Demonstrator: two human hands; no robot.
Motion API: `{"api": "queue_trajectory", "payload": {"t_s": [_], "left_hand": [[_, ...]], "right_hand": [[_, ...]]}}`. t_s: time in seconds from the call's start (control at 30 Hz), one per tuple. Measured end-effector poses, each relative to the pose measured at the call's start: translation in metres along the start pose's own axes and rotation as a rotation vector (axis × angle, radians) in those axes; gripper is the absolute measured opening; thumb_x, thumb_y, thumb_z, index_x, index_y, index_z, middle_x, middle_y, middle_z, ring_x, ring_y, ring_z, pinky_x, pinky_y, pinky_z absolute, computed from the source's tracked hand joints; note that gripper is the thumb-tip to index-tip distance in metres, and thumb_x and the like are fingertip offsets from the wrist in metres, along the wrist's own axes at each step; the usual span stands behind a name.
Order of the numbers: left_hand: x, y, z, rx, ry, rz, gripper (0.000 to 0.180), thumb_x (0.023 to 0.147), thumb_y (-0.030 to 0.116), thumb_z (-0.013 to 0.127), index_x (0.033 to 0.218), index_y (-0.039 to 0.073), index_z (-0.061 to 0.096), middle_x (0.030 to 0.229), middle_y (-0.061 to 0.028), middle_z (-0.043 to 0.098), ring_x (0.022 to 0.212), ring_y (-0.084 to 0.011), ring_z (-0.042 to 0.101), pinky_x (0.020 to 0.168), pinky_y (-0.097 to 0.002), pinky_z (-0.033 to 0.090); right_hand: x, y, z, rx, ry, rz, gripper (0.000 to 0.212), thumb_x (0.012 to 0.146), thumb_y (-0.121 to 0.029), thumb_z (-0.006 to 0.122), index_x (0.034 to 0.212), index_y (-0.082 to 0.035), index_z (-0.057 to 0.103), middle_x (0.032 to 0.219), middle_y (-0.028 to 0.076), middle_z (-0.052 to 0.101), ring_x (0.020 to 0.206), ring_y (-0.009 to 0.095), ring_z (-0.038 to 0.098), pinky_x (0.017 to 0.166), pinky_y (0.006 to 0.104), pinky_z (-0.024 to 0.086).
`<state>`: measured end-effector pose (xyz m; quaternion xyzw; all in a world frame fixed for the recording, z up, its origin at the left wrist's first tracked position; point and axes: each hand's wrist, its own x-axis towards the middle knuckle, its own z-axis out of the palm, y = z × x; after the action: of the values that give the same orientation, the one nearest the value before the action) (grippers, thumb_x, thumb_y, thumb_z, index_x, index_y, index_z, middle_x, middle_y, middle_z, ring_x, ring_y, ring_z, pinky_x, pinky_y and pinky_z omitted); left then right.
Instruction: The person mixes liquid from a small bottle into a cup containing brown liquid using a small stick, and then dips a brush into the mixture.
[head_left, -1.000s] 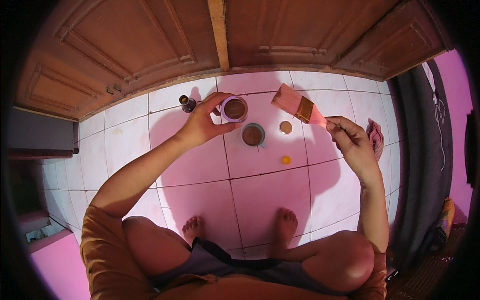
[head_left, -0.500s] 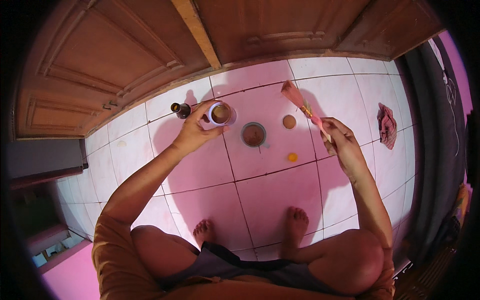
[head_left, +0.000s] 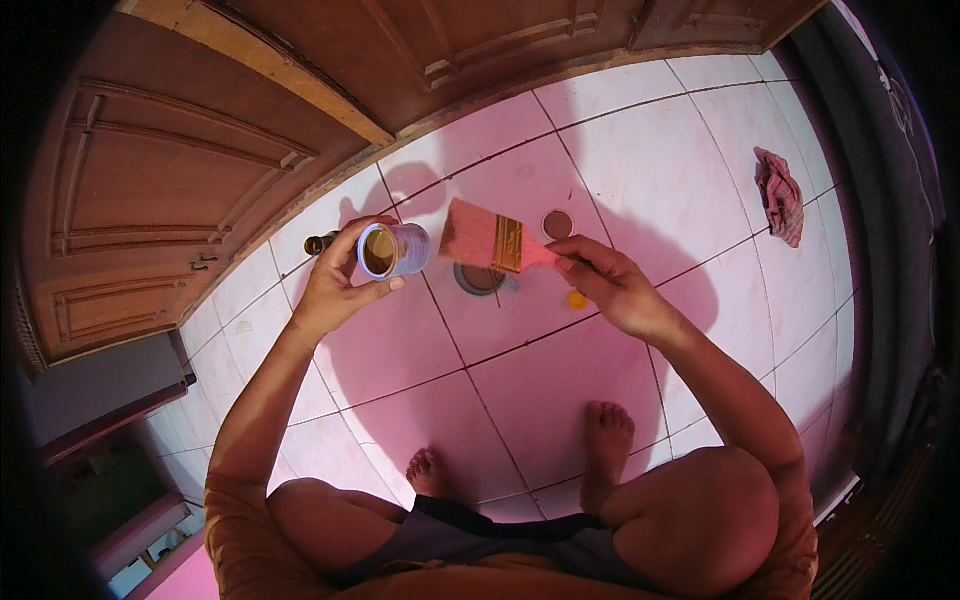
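My left hand point(head_left: 338, 285) is closed round a small clear jar point(head_left: 410, 248) with a pale rim, tipped so that its mouth faces left; something brown shows inside. In my right hand point(head_left: 612, 285) is the handle of a wide paintbrush point(head_left: 482, 238), its pinkish bristles pointing left toward the jar but apart from it. Below the brush, partly hidden by it, a grey mug point(head_left: 487, 280) with brown liquid stands on the floor. A small round container point(head_left: 557, 225) of brown stuff is just beyond the brush handle. A yellow cap point(head_left: 577, 300) lies near my right hand.
A dark bottle point(head_left: 318, 243) stands behind my left hand. Brown panelled wooden doors point(head_left: 190, 170) line the far and left side. A crumpled reddish cloth point(head_left: 779, 198) lies on the white tiles point(head_left: 690, 170) at the right, near a dark curtain-like hanging point(head_left: 880, 250).
The paintbrush has swung down and left, from pointing up to lying across above the mug. My left hand has tipped the jar further sideways. The view has shifted somewhat.
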<state>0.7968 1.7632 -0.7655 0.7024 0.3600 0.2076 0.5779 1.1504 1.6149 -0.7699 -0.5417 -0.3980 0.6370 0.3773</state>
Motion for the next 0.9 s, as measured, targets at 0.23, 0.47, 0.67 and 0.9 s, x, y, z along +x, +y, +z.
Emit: {"api": "queue_trajectory", "payload": {"t_s": [0.23, 0.47, 0.67, 0.9], "left_hand": [[-0.004, 0.020, -0.001, -0.041, -0.012, 0.001, 0.081, 0.076, 0.004, 0.090, 0.148, 0.008, 0.052, 0.145, -0.0064, 0.054, 0.140, -0.0210, 0.049, 0.122, -0.0396, 0.036], [-0.006, 0.035, 0.007, -0.010, -0.025, -0.031, 0.079, 0.076, 0.005, 0.091, 0.146, 0.008, 0.054, 0.142, -0.0055, 0.057, 0.138, -0.0195, 0.051, 0.121, -0.0380, 0.036], [-0.012, 0.037, 0.006, 0.001, 0.002, -0.007, 0.077, 0.077, 0.005, 0.090, 0.145, 0.008, 0.054, 0.142, -0.0060, 0.057, 0.138, -0.0203, 0.051, 0.121, -0.0377, 0.037], [-0.017, 0.006, 0.009, 0.185, 0.064, 0.063, 0.071, 0.079, 0.008, 0.089, 0.142, 0.008, 0.056, 0.140, -0.0070, 0.057, 0.130, -0.0195, 0.055, 0.111, -0.0342, 0.045]], "right_hand": [[0.010, 0.001, 0.016, 0.124, -0.162, -0.008, 0.029, 0.110, -0.018, 0.053, 0.135, -0.005, 0.058, 0.117, 0.001, 0.062, 0.108, 0.008, 0.054, 0.098, 0.0256, 0.044], [0.023, 0.013, 0.031, 0.062, -0.130, -0.140, 0.029, 0.110, -0.019, 0.053, 0.135, -0.006, 0.057, 0.114, 0.000, 0.059, 0.104, 0.007, 0.051, 0.094, 0.0251, 0.043], [0.039, 0.020, 0.021, 0.015, 0.109, -0.221, 0.028, 0.109, -0.017, 0.054, 0.134, -0.005, 0.057, 0.102, -0.001, 0.056, 0.089, 0.007, 0.048, 0.084, 0.0227, 0.043], [0.021, 0.010, -0.017, 0.151, 0.310, -0.213, 0.028, 0.111, -0.024, 0.049, 0.131, -0.007, 0.059, 0.085, -0.006, 0.045, 0.075, 0.006, 0.039, 0.069, 0.0228, 0.035]]}}
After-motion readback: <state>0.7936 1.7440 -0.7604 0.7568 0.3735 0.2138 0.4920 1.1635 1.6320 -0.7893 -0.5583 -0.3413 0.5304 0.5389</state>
